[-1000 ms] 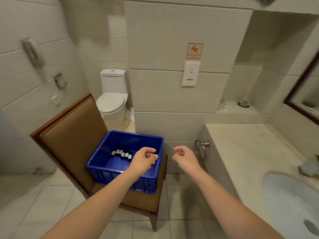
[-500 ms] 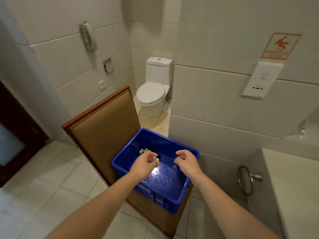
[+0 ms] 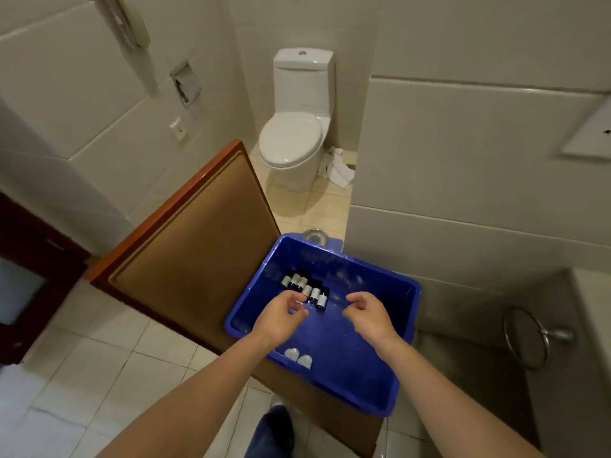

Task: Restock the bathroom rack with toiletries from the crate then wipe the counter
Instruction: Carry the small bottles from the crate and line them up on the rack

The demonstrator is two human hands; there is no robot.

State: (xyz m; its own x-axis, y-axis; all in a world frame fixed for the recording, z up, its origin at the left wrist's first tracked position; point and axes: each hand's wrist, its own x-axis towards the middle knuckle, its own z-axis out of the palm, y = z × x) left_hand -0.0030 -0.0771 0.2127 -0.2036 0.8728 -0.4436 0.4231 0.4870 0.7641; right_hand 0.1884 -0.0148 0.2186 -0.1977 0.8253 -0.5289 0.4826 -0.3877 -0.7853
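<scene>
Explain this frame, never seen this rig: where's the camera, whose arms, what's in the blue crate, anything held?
No robot: a person wears one wide-angle camera on the head, looking down, so both bare arms enter from below. The left hand and right hand hover over a blue crate on a brown chair, fingers loosely curled, holding nothing. In the crate: a row of small dark bottles with pale labels, plus two small white items near the left forearm.

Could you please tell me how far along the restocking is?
Nothing looks done yet: the small dark bottles and two small white items lie in the blue crate. In hand: the left hand and right hand hover over the crate, fingers curled, holding nothing. Left: moving them to the rack, which is out of view, then wiping the counter.
</scene>
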